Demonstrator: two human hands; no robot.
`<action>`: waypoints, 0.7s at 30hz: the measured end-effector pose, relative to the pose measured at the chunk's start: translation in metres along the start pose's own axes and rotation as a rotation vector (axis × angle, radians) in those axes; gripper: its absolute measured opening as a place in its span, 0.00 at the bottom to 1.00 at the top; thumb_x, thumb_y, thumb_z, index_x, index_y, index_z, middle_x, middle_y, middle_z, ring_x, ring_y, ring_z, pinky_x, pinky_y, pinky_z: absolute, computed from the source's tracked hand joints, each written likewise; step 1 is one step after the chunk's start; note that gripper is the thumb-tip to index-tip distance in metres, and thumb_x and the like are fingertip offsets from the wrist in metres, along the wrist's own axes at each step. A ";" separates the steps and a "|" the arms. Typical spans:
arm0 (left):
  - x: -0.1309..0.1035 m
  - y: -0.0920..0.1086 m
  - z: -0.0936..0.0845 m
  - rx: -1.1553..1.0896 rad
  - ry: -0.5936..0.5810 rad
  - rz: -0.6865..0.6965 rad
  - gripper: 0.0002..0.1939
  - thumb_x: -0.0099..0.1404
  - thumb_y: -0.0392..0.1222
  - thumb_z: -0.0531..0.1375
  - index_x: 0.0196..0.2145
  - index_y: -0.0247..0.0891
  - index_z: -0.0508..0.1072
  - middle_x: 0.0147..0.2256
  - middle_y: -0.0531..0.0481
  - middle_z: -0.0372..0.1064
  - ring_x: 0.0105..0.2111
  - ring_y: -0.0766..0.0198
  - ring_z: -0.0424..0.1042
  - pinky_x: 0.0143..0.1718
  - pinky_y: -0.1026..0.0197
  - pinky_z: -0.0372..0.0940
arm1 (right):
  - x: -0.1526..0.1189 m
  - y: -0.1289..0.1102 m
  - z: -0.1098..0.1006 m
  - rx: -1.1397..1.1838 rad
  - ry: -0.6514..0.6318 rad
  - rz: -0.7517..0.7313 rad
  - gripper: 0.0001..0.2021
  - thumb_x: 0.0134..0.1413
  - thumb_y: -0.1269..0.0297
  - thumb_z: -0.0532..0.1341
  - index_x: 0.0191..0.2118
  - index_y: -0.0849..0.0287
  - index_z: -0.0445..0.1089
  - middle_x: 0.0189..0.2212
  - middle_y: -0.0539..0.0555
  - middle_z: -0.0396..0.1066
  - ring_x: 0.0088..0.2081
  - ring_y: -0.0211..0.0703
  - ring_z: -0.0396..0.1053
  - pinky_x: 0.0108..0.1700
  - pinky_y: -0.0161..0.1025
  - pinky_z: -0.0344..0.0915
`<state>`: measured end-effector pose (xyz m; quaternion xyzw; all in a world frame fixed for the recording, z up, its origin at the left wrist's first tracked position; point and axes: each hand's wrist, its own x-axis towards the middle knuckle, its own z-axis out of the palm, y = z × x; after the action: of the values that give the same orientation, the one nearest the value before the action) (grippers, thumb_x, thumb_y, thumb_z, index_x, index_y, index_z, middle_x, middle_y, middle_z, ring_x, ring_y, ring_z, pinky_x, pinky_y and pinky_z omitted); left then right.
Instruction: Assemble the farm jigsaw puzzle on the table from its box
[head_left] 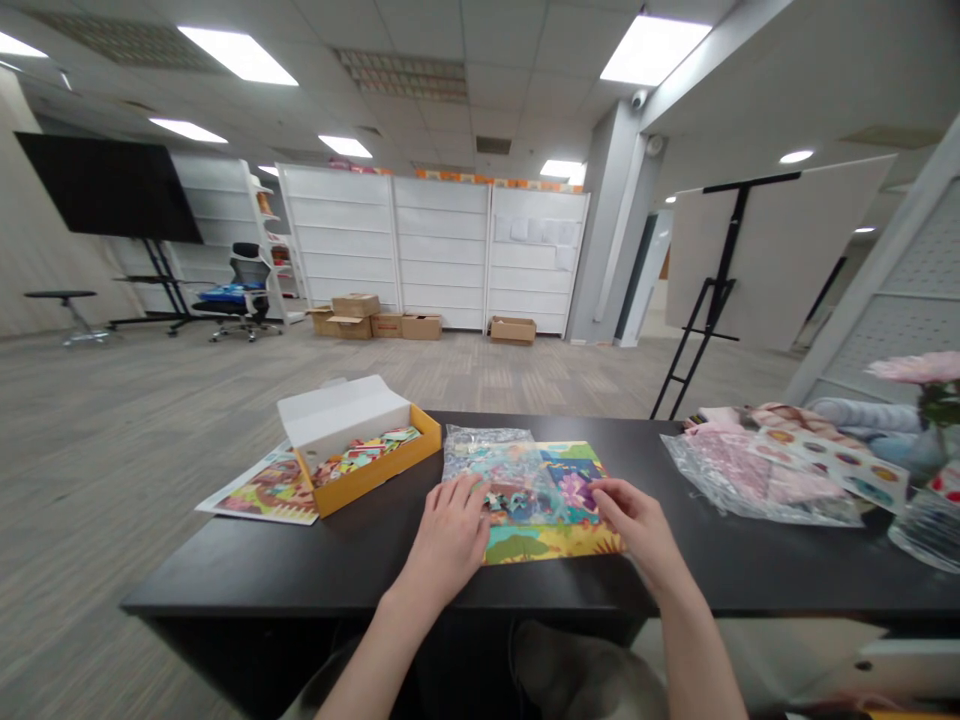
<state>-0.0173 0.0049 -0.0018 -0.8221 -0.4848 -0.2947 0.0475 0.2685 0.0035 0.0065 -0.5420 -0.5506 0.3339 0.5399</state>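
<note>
A colourful puzzle board [536, 545] lies on the dark table in front of me, with a yellow and green lower border and a purple flower near its right side. A clear plastic bag [487, 440] covers its upper left part. Several loose puzzle pieces [511, 500] lie in or under the film, which I cannot tell. My left hand [454, 525] rests at the board's left side, fingers stretched over the bag's edge beside these pieces. At the right edge, by the purple flower, my right hand [637, 525] has thumb and forefinger pinched together; whatever is between them is hidden.
Left of the board, an open yellow box [382, 475] holds several puzzle pieces, partly over a printed picture sheet [262, 490]. Pink cloth in a clear bag [765, 475], a card with round patches [832, 465] and a glass vase [930, 520] stand to the right.
</note>
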 end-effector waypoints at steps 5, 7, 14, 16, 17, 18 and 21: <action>0.004 0.001 0.008 -0.183 0.048 -0.044 0.28 0.65 0.31 0.52 0.63 0.39 0.61 0.60 0.40 0.65 0.60 0.53 0.63 0.60 0.47 0.61 | -0.015 -0.023 0.039 0.099 -0.357 0.032 0.18 0.52 0.48 0.67 0.39 0.59 0.74 0.25 0.48 0.69 0.24 0.34 0.62 0.26 0.32 0.58; 0.006 0.002 0.011 -0.242 0.066 -0.046 0.30 0.64 0.29 0.51 0.64 0.38 0.60 0.61 0.40 0.64 0.62 0.53 0.62 0.62 0.46 0.60 | -0.018 -0.026 0.056 0.073 -0.413 -0.004 0.17 0.53 0.50 0.67 0.42 0.58 0.75 0.28 0.49 0.72 0.26 0.35 0.64 0.28 0.33 0.62; 0.008 0.005 0.012 -0.238 0.079 -0.043 0.32 0.63 0.28 0.51 0.65 0.36 0.57 0.64 0.38 0.60 0.64 0.53 0.58 0.64 0.45 0.58 | -0.016 -0.020 0.084 0.012 -0.396 -0.091 0.35 0.53 0.56 0.66 0.66 0.51 0.59 0.63 0.61 0.63 0.39 0.42 0.74 0.38 0.40 0.72; 0.006 0.005 0.010 -0.183 0.064 -0.025 0.31 0.65 0.29 0.52 0.65 0.35 0.56 0.64 0.38 0.59 0.65 0.52 0.58 0.64 0.44 0.58 | -0.015 -0.018 0.078 -0.076 -0.338 -0.126 0.34 0.53 0.56 0.65 0.66 0.51 0.59 0.66 0.61 0.59 0.40 0.43 0.75 0.38 0.40 0.72; 0.005 0.005 0.009 -0.153 0.056 -0.013 0.30 0.65 0.30 0.52 0.65 0.36 0.57 0.64 0.38 0.59 0.64 0.51 0.57 0.64 0.44 0.58 | -0.013 -0.016 0.072 -0.127 -0.297 -0.134 0.30 0.55 0.55 0.63 0.63 0.53 0.63 0.63 0.61 0.64 0.38 0.43 0.75 0.38 0.40 0.72; 0.004 0.005 0.007 -0.124 0.048 -0.002 0.29 0.66 0.31 0.53 0.65 0.36 0.58 0.64 0.39 0.59 0.64 0.50 0.57 0.63 0.43 0.58 | -0.011 -0.013 0.063 -0.183 -0.242 -0.134 0.25 0.57 0.54 0.61 0.58 0.56 0.68 0.57 0.61 0.71 0.36 0.44 0.75 0.38 0.41 0.71; 0.002 0.004 0.001 -0.054 0.026 0.032 0.23 0.69 0.33 0.52 0.61 0.39 0.65 0.63 0.40 0.61 0.64 0.49 0.58 0.62 0.41 0.58 | -0.004 -0.002 0.032 -0.402 0.016 -0.084 0.17 0.60 0.52 0.56 0.43 0.58 0.76 0.39 0.59 0.80 0.33 0.46 0.75 0.38 0.42 0.70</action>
<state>-0.0128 0.0045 -0.0012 -0.8267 -0.4628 -0.3178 0.0363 0.2371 0.0064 0.0012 -0.6181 -0.6240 0.1903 0.4386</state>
